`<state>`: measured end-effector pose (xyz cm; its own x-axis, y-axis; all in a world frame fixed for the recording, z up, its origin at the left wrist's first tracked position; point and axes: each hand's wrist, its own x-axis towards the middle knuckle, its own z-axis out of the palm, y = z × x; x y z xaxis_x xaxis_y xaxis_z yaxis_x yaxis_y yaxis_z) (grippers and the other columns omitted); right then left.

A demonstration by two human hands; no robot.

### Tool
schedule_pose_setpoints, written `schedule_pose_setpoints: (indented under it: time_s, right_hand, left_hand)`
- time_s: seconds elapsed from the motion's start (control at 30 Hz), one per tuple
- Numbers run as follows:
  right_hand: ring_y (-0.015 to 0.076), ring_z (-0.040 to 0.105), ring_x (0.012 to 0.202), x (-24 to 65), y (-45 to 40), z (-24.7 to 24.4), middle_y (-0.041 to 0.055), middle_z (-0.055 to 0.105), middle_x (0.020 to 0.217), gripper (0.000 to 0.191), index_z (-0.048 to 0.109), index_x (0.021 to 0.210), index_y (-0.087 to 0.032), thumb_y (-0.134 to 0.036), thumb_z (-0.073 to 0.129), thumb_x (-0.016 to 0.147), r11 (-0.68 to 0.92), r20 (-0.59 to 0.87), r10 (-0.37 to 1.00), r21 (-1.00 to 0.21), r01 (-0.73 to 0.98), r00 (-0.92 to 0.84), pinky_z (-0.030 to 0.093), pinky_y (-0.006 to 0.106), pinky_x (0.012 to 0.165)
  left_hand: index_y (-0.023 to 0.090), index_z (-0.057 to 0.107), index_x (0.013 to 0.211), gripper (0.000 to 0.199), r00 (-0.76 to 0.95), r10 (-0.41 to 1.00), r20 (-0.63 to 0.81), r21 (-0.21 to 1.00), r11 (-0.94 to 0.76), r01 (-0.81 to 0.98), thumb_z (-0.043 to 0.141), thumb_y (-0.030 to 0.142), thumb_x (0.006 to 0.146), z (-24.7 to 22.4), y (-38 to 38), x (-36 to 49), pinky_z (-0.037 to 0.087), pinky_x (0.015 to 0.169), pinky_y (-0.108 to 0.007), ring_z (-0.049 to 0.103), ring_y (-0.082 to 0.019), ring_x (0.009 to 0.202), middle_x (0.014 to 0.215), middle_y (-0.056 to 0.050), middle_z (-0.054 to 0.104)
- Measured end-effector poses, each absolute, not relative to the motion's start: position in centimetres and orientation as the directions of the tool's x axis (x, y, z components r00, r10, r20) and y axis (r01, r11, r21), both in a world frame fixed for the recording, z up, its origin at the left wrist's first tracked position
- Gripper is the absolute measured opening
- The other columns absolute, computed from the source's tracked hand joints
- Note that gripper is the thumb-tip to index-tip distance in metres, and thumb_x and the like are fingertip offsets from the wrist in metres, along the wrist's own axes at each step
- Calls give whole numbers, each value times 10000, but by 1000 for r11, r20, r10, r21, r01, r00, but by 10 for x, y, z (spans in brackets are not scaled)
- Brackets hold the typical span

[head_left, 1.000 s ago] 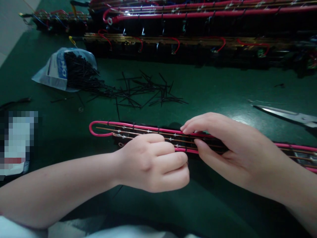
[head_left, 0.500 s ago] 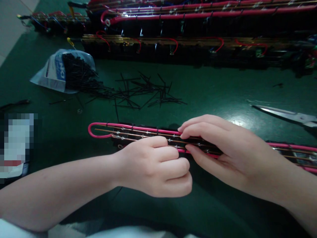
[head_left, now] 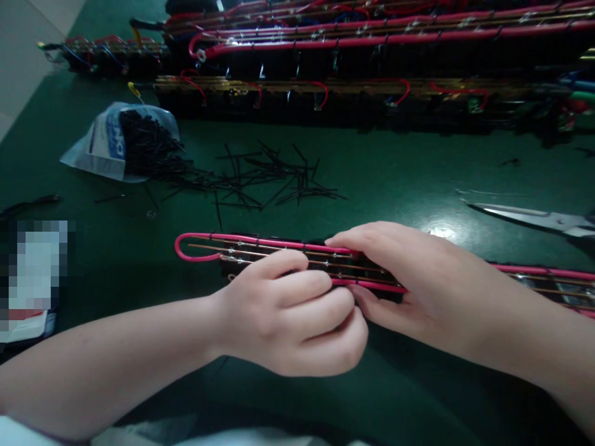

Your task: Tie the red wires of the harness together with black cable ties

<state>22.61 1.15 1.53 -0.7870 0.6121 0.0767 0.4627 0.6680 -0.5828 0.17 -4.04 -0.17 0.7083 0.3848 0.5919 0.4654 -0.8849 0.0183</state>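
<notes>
A long black strip assembly with copper-coloured rods and a pink cable along its edges lies across the green table. My left hand is closed at the near edge of the strip, left of centre; its fingertips are turned under, so whatever they pinch is hidden. Over the strip, just to the right, arches my right hand, its fingers on the far edge and its thumb on the near edge, gripping it. The cable makes a loop at the strip's left end.
Black cable ties spill from a clear plastic bag beyond the strip. Scissors lie at the right. Several wired strips span the back of the green table. A blurred-out object is at the left.
The strip's looped end shows slightly further right. My left hand's fingers have shifted a little lower and spread slightly at the knuckles. My right hand's fingers have drawn closer over the strip.
</notes>
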Motion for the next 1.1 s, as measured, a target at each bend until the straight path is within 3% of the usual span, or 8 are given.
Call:
schedule_pose_setpoints:
  time_s: [0.17,0.4,0.57,0.7,0.9,1.1]
  right_hand:
    - [275,723,860,232,13,19,98,780,1020,341,681,1168,-211,-207,567,846,708,50,622,-462,534,-781,542,389,681]
    - [268,679,755,231,16,19,116,760,907,244,716,1054,-172,-303,541,945,789,108,568,-353,502,-816,483,383,625]
    - [251,683,818,231,17,12,119,764,965,212,696,1069,-180,-324,585,961,774,123,577,-397,493,-807,525,361,669]
    - [244,680,818,232,20,13,111,751,973,214,694,1088,-190,-328,622,941,738,85,589,-464,491,-804,531,351,652]
    - [239,665,815,234,21,14,111,754,988,223,701,1086,-193,-356,642,946,728,52,600,-450,517,-798,523,350,657]
    - [244,661,819,233,21,13,110,752,982,231,701,1084,-191,-366,637,948,728,50,598,-452,515,-800,511,352,657]
  left_hand:
    - [190,696,1069,129,583,577,572,21,-721,692,666,147,952,-1,-40,1,530,796,-377,706,-191,905,1047,-28,803]
    - [132,701,1078,142,580,647,495,63,-692,719,645,228,990,-1,-39,1,529,806,-396,697,-240,940,1086,-99,783]
    - [153,702,1088,143,556,665,499,82,-675,733,666,272,1017,-3,-39,1,531,828,-390,684,-242,948,1080,-94,774]
    - [123,687,1191,245,571,661,486,30,-666,746,667,305,1029,-4,-41,2,531,865,-394,694,-251,981,1122,-110,776]
    - [73,664,1280,412,574,704,419,-36,-618,785,493,408,1112,-7,-38,0,526,979,-449,732,-257,977,1095,-108,789]
    - [58,676,1248,403,595,679,430,-29,-648,761,489,390,1118,-6,-33,-1,554,854,-384,737,-222,867,1028,-94,797]
